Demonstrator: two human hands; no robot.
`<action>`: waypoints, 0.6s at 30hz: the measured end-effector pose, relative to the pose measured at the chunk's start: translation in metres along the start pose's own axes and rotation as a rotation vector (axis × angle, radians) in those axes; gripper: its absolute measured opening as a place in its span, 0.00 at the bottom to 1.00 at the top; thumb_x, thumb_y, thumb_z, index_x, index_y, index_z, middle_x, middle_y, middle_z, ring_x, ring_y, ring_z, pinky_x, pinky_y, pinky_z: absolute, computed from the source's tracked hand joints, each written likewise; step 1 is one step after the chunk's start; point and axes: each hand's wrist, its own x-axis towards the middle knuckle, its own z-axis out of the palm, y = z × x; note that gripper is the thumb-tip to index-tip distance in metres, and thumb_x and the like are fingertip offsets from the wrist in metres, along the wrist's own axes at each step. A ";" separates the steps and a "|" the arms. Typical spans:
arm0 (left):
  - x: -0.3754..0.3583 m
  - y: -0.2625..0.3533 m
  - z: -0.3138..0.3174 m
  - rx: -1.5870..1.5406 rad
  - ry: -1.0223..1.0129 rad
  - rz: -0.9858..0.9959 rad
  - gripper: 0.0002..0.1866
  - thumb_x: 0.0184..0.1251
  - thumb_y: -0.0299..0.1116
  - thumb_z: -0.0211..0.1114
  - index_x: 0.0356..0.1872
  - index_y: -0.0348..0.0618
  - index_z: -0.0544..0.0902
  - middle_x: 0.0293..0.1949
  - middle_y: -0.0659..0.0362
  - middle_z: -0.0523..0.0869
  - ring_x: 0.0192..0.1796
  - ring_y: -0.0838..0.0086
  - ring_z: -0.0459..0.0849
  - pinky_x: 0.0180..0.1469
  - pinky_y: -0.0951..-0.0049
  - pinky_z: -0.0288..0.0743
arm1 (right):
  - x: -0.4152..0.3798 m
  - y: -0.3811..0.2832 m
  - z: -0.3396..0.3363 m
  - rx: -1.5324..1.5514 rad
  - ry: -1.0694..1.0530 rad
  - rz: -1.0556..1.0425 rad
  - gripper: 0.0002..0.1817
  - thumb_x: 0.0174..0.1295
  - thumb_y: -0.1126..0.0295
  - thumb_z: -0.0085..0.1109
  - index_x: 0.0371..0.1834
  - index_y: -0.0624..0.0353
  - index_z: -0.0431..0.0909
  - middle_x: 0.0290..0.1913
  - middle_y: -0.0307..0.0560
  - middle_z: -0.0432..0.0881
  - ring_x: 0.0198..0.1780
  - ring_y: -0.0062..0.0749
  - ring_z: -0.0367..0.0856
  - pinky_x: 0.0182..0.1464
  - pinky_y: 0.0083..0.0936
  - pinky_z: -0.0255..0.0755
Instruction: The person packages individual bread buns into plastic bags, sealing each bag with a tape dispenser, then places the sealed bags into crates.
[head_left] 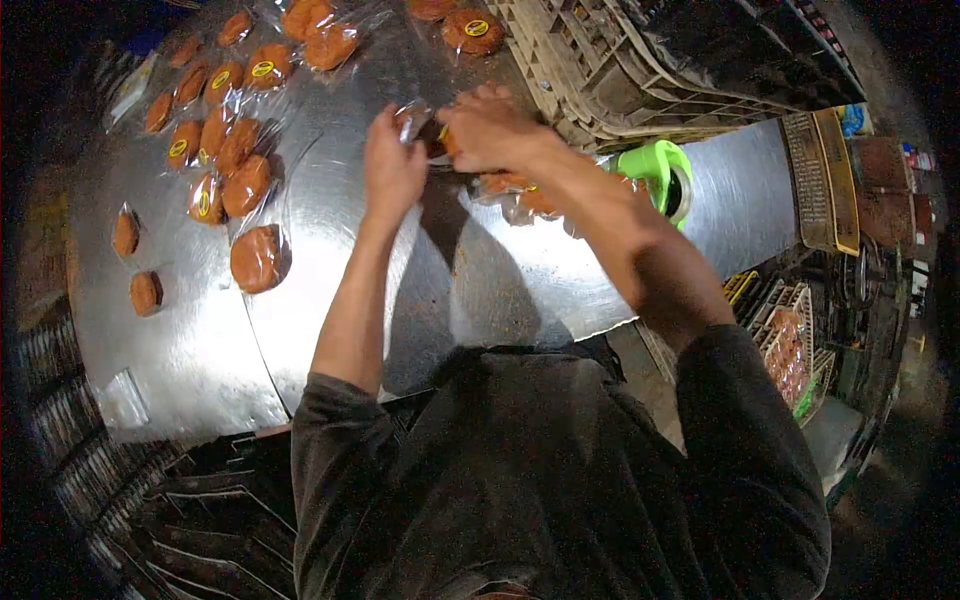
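Above the metal table (330, 200), my left hand (394, 165) pinches the clear plastic wrapper (411, 118) of a brown round item. My right hand (490, 130) is at the other side of that item, its fingers curled over it; a bit of yellow label shows by the fingertips. The item (434, 138) lies between both hands and is mostly hidden. More wrapped brown items (515, 185) lie just below my right forearm. To the left are several brown round items, many in clear wrappers with yellow labels, such as one (270, 66) near the top.
A light plastic crate (600, 80) stands at the upper right. Beyond my right forearm is a bright green container (652, 165). A yellow-edged crate (830, 180) stands at the far right, and a crate of brown items (788, 350) sits lower right. A small clear packet (125, 398) lies lower left.
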 end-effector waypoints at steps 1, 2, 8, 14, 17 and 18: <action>0.002 0.014 0.010 -0.010 -0.053 -0.038 0.29 0.57 0.23 0.62 0.62 0.29 0.67 0.57 0.39 0.74 0.60 0.46 0.74 0.64 0.57 0.67 | -0.009 0.010 -0.011 0.121 -0.055 0.043 0.42 0.46 0.56 0.71 0.66 0.57 0.66 0.64 0.62 0.69 0.66 0.58 0.67 0.65 0.58 0.59; 0.004 0.034 0.017 -0.024 -0.109 -0.072 0.29 0.58 0.24 0.61 0.62 0.29 0.67 0.57 0.38 0.74 0.60 0.45 0.74 0.64 0.57 0.67 | -0.020 0.022 -0.017 0.243 -0.106 0.092 0.43 0.45 0.57 0.72 0.67 0.56 0.65 0.64 0.62 0.68 0.65 0.59 0.68 0.64 0.58 0.60; -0.033 0.066 0.020 0.020 -0.237 0.039 0.27 0.64 0.29 0.58 0.62 0.26 0.65 0.56 0.34 0.72 0.60 0.42 0.71 0.64 0.54 0.65 | -0.113 0.041 0.039 -0.100 0.378 -0.090 0.48 0.44 0.61 0.72 0.71 0.59 0.58 0.58 0.60 0.74 0.55 0.55 0.77 0.59 0.45 0.68; -0.070 0.101 -0.016 0.304 -0.325 -0.030 0.47 0.58 0.47 0.68 0.69 0.24 0.55 0.66 0.35 0.64 0.66 0.42 0.66 0.69 0.56 0.59 | -0.126 0.024 0.050 -0.036 0.363 -0.120 0.46 0.47 0.72 0.67 0.72 0.58 0.56 0.58 0.59 0.73 0.58 0.51 0.76 0.60 0.44 0.68; -0.045 0.125 -0.027 0.540 -0.519 0.219 0.64 0.42 0.62 0.76 0.75 0.40 0.50 0.70 0.36 0.60 0.70 0.44 0.64 0.66 0.52 0.66 | -0.155 0.043 0.022 0.079 0.335 -0.085 0.54 0.41 0.64 0.76 0.74 0.56 0.54 0.66 0.60 0.67 0.64 0.54 0.71 0.67 0.47 0.63; -0.039 0.138 -0.028 0.628 -0.612 0.227 0.65 0.39 0.64 0.76 0.76 0.43 0.49 0.70 0.36 0.60 0.70 0.43 0.64 0.65 0.51 0.69 | -0.166 0.053 0.025 -0.060 0.340 -0.047 0.56 0.39 0.62 0.77 0.74 0.54 0.54 0.68 0.60 0.65 0.65 0.55 0.70 0.68 0.49 0.61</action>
